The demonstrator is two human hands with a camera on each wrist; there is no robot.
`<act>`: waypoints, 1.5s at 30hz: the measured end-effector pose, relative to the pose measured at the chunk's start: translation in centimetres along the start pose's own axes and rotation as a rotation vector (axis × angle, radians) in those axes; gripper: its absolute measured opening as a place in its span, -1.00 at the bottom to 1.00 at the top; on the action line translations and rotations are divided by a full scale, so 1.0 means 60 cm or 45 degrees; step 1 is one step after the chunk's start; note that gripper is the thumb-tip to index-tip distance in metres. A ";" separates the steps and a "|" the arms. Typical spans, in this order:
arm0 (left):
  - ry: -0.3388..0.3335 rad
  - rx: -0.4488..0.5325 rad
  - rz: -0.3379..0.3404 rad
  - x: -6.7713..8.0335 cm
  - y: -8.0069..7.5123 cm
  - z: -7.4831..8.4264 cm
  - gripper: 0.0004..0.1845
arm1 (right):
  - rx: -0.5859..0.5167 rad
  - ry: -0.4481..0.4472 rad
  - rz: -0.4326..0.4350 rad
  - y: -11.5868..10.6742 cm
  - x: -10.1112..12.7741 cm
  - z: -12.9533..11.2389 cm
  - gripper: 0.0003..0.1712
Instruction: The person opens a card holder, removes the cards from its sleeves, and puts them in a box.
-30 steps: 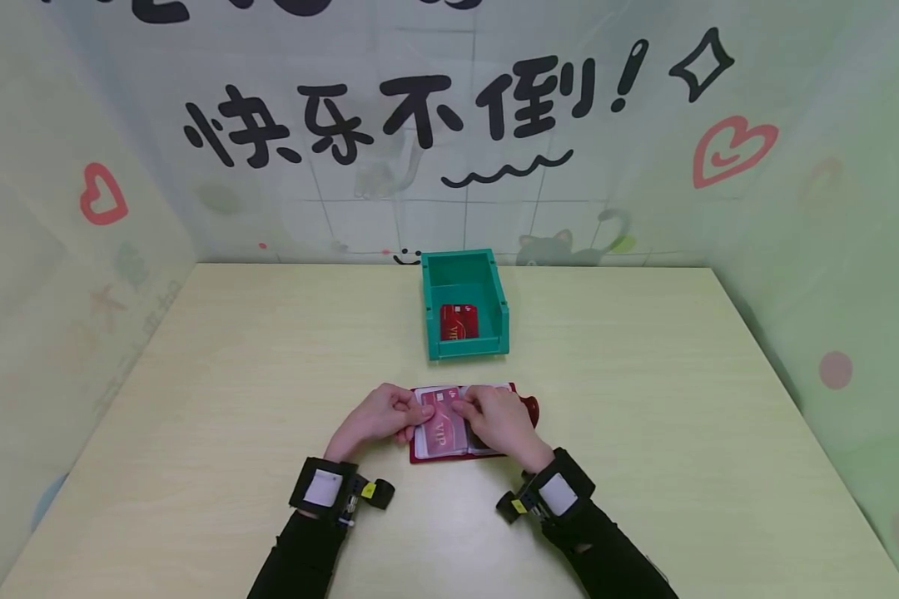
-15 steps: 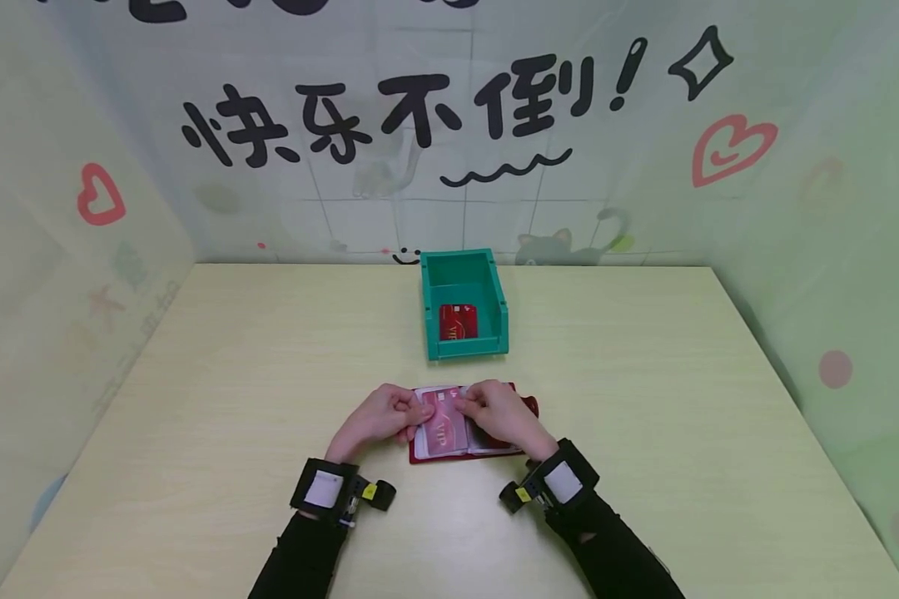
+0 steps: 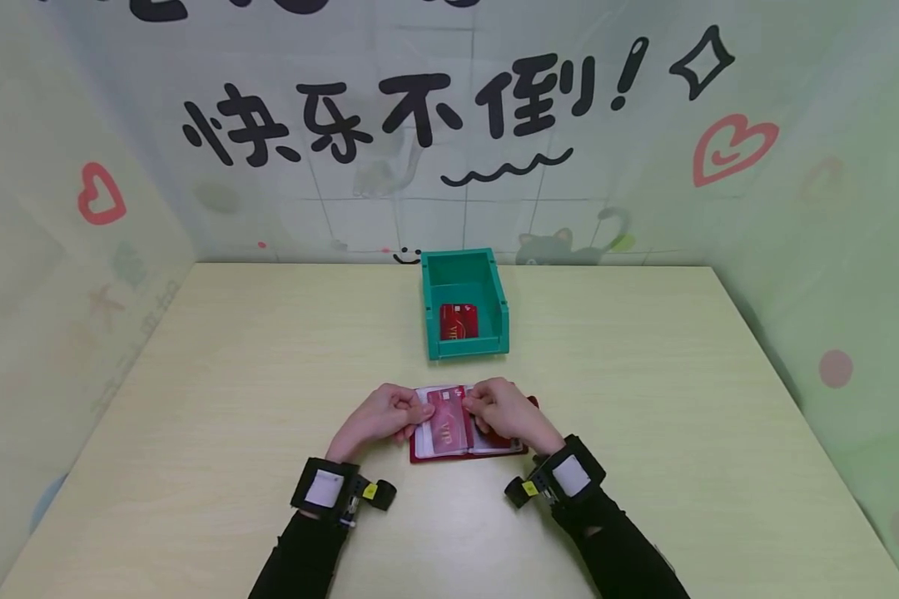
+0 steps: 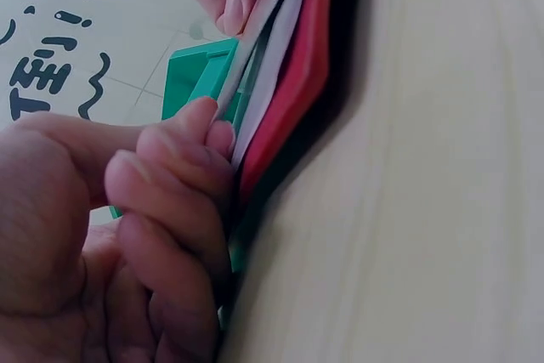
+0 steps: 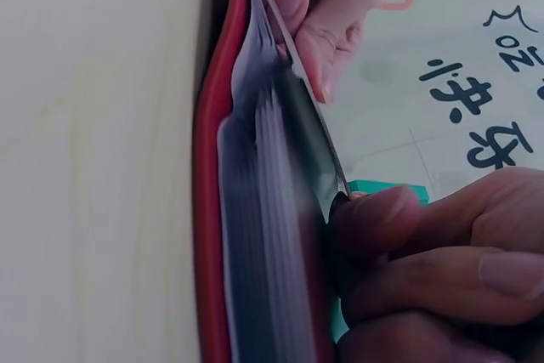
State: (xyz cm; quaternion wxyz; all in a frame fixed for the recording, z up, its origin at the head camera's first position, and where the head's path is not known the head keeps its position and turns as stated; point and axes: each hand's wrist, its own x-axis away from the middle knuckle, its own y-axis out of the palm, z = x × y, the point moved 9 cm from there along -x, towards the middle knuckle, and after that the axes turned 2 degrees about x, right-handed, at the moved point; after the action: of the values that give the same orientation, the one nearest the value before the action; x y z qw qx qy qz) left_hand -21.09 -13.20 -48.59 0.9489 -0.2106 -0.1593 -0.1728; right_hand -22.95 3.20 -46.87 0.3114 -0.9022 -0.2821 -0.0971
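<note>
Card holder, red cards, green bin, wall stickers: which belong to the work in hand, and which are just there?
In the work:
red card holder, held open on the table
VIP card, pinched by left hand and right hand

Just there:
green bin with another red card inside
wall stickers

Ahead of you a pale wooden table [image 3: 232,374] fills the booth, and toward its far middle stands a green bin [image 3: 464,304] with its low, cut-down front wall facing you. Inside the bin you see a red card [image 3: 459,322] lying flat on the floor, close to that front wall and marked with gold lettering. Behind the table the back wall [image 3: 389,208] carries large black characters [image 3: 389,116] over a wavy black line, with a red heart [image 3: 732,150] at its right and another red heart [image 3: 101,195] on the left wall.
</note>
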 end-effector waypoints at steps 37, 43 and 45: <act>0.008 0.060 -0.027 0.001 0.004 0.004 -0.73 | 0.026 0.050 0.023 -0.075 0.005 0.019 -0.74; 0.012 0.064 -0.033 0.001 0.004 0.002 -0.73 | -0.001 0.004 0.174 -0.098 -0.008 -0.002 -0.50; 0.016 0.060 -0.034 0.001 0.005 0.002 -0.73 | 0.023 -0.017 0.220 -0.105 -0.014 -0.011 -0.38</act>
State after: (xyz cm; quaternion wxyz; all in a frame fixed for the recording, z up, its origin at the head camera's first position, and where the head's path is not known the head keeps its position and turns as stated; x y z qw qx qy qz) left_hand -20.98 -12.92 -48.55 0.9523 -0.1849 -0.1600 -0.1828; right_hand -27.22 6.48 -43.43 0.3247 -0.9210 -0.2062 -0.0614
